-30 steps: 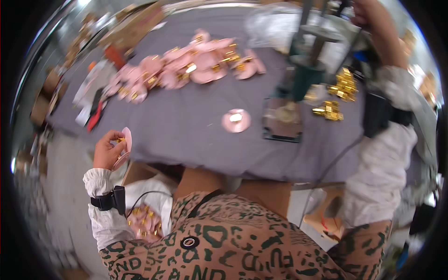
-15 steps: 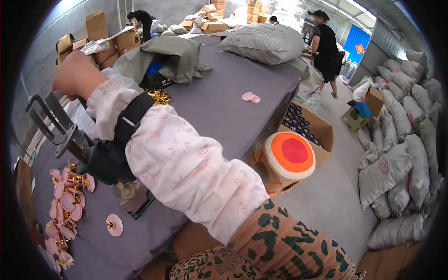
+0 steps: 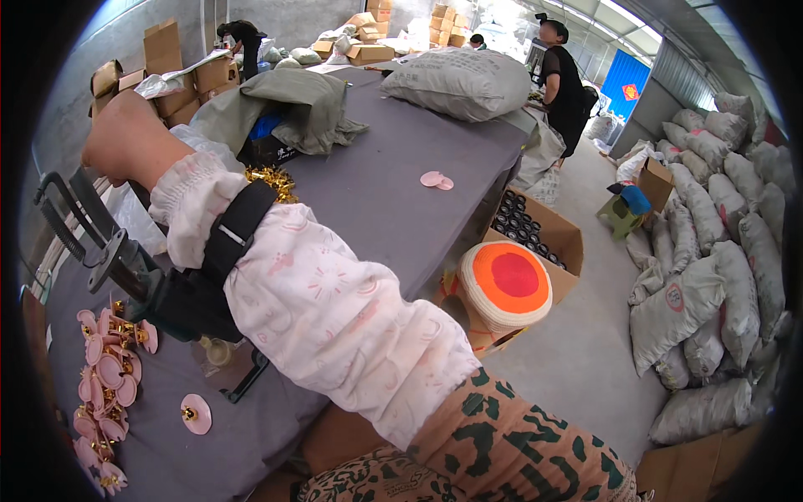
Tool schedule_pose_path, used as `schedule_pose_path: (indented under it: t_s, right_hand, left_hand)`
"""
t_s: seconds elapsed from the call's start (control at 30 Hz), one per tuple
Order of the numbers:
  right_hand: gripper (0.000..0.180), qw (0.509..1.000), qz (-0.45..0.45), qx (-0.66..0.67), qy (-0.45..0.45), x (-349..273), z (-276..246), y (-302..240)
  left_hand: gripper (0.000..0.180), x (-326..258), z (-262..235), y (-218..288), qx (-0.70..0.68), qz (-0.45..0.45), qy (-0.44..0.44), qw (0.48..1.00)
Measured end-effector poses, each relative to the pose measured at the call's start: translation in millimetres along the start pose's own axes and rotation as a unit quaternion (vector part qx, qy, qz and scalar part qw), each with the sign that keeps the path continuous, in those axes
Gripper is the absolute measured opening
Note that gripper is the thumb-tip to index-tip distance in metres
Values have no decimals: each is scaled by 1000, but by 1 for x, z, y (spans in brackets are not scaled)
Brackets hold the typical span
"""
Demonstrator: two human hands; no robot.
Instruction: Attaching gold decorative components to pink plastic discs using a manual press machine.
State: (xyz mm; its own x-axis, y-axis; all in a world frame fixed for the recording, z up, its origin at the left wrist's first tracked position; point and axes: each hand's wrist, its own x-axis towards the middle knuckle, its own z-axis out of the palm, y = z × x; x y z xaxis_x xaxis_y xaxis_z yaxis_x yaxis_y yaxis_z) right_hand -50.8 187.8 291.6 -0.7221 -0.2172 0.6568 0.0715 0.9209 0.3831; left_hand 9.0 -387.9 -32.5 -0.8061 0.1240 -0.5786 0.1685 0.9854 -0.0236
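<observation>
My right arm, in a white patterned sleeve with a black strap at the wrist, reaches across to the upper left. My right hand [image 3: 130, 144] is bent down and looks closed beside the upper end of a dark green hand press [image 3: 138, 272]. Its fingertips and anything in them are hidden. Left of the press's base lies a heap of pink discs with gold fittings [image 3: 109, 368]. One pink disc with a gold piece [image 3: 196, 414] lies apart, nearer me. Gold parts [image 3: 274, 182] are piled beyond my forearm. My left hand is out of view.
Two plain pink discs [image 3: 437, 180] lie farther along the grey-covered table [image 3: 376, 180]. A stuffed sack [image 3: 460, 84] sits at its far end. Right of the table are an orange-topped round stool [image 3: 506, 286] and a carton of dark cylinders [image 3: 569, 243]. Sacks [image 3: 677, 309] line the right wall. People stand farther off.
The view has shifted slightly, so most things sit a little farther left. My right hand stays by the press. The person at the far right has changed posture.
</observation>
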Motion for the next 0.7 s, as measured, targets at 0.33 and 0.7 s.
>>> schedule_pose_path:
  t_s: [0.33,0.7]
  right_hand:
    - [19,1000,18,-9,23,-5,8,15]
    - [7,995,3,22,97,-13,5,14]
  left_hand:
    - [28,-39,-90,156,3,157,143,977]
    - [65,38,-88,296,-65,434,358,824]
